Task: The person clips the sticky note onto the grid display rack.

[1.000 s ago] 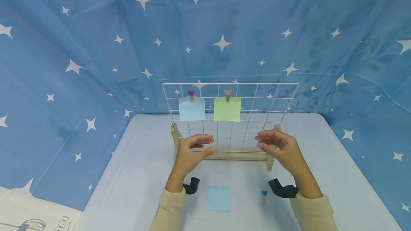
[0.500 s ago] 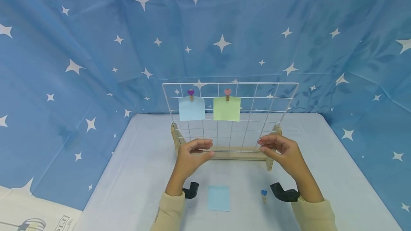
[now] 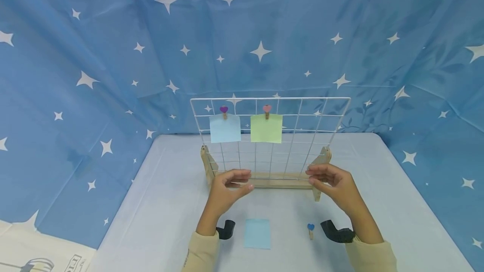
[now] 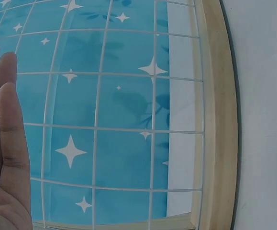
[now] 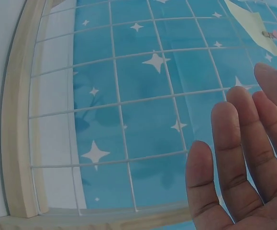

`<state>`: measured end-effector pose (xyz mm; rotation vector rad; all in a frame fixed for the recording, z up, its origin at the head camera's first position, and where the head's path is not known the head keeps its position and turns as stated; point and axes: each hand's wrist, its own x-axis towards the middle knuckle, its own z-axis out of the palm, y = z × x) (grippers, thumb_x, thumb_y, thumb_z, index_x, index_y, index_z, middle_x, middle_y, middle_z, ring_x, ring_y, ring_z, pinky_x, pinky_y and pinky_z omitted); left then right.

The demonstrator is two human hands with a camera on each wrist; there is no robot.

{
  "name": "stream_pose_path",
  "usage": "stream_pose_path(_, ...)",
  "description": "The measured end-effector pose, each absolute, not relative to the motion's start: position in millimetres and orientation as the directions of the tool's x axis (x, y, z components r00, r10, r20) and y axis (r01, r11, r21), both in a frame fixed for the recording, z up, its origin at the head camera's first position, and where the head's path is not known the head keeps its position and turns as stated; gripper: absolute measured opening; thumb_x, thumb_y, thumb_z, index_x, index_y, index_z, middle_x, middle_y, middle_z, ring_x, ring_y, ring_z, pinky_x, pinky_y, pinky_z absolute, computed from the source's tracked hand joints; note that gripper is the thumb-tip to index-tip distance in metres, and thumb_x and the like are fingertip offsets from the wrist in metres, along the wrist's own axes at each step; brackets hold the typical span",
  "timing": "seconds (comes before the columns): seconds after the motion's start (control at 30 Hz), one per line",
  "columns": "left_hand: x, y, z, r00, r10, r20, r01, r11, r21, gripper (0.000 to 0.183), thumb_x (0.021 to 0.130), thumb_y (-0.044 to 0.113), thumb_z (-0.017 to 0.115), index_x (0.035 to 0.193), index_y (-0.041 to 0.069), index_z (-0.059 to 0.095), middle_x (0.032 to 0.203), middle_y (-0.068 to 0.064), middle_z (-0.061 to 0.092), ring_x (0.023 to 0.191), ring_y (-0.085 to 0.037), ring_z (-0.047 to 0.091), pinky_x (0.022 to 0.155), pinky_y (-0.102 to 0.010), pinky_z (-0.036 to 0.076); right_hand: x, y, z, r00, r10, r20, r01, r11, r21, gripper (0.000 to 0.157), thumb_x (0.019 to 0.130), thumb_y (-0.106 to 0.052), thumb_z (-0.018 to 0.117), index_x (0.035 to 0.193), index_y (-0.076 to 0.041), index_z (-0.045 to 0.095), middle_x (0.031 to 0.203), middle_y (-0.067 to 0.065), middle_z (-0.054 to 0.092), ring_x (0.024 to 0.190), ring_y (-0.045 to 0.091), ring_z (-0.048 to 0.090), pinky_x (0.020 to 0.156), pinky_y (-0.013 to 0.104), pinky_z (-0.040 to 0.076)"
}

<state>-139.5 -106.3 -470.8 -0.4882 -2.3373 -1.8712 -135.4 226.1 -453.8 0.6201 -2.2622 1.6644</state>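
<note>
My left hand (image 3: 225, 188) and right hand (image 3: 334, 181) hover in front of the white wire grid (image 3: 291, 142), fingers loosely bent and nothing held. In the right wrist view the fingers (image 5: 227, 143) are spread apart. On the grid's upper part hang a light blue paper (image 3: 225, 131) under a purple heart clothespin (image 3: 224, 110), and a green paper (image 3: 266, 131) under a pink heart clothespin (image 3: 267, 110). Between the forearms, a light blue sticky note (image 3: 257, 234) lies flat on the table. Right of it is a small blue heart clothespin (image 3: 311, 231).
The grid stands in a wooden base (image 3: 280, 183) on a white-covered table (image 3: 166, 205). Behind rises a blue curtain with white stars (image 3: 242, 24). Black wrist mounts (image 3: 338, 233) stick out from both wrists. A printed cream cloth (image 3: 41, 247) lies at the lower left.
Both hands have sunk slightly toward the front of the table, and the right hand has shifted a little to the right. The papers and clothespins stay where they were.
</note>
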Motion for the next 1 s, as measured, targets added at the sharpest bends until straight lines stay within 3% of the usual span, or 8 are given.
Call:
stream_pose_path(0.23,-136.6,-106.3,-478.3,-0.951,0.18,0.25,0.284,0.195,0.939,0.033,0.091,0.01,0.088,0.122,0.005,0.08,0.117,-0.009,0.08,0.108,-0.022,0.075,0.094,-0.04,0.061,-132.1,228.9,-460.6,-0.887,-0.165,0.43,-0.46,0.263,-0.848,0.028,0.091,0.016,0.076,0.118,0.012,0.071,0.11,-0.011,0.078,0.099,0.001,0.071,0.087,0.013,0.057)
stream_pose_path(0.47,-135.1,-106.3,-488.0,-0.949,0.2,0.244,0.282,0.191,0.94,0.034,0.093,0.011,0.086,0.125,0.004,0.078,0.119,-0.011,0.079,0.11,-0.027,0.075,0.095,-0.047,0.061,-128.4,232.0,-467.3,-0.894,-0.162,0.418,-0.447,0.272,-0.852,0.027,0.092,0.014,0.077,0.118,0.012,0.071,0.11,-0.009,0.078,0.098,0.002,0.071,0.086,0.013,0.056)
stream_pose_path(0.77,-131.6,-105.8,-502.9,-0.961,0.197,0.195,0.23,0.174,0.958,0.036,0.094,0.012,0.085,0.127,0.001,0.077,0.122,-0.013,0.079,0.111,-0.022,0.074,0.094,-0.034,0.06,-124.8,235.2,-479.3,-0.93,-0.137,0.341,-0.367,0.309,-0.877,0.027,0.093,0.01,0.078,0.12,0.01,0.072,0.11,-0.006,0.079,0.097,-0.001,0.071,0.082,0.014,0.058)
stream_pose_path(1.0,-128.4,-107.1,-509.3,-0.964,0.194,0.182,0.214,0.16,0.964,0.037,0.094,0.011,0.085,0.127,-0.001,0.076,0.122,-0.016,0.078,0.111,-0.026,0.075,0.091,-0.028,0.058,-120.5,236.2,-488.3,-0.95,-0.117,0.291,-0.313,0.309,-0.898,0.026,0.094,0.008,0.078,0.119,0.007,0.073,0.109,-0.007,0.078,0.095,0.001,0.07,0.081,0.015,0.058)
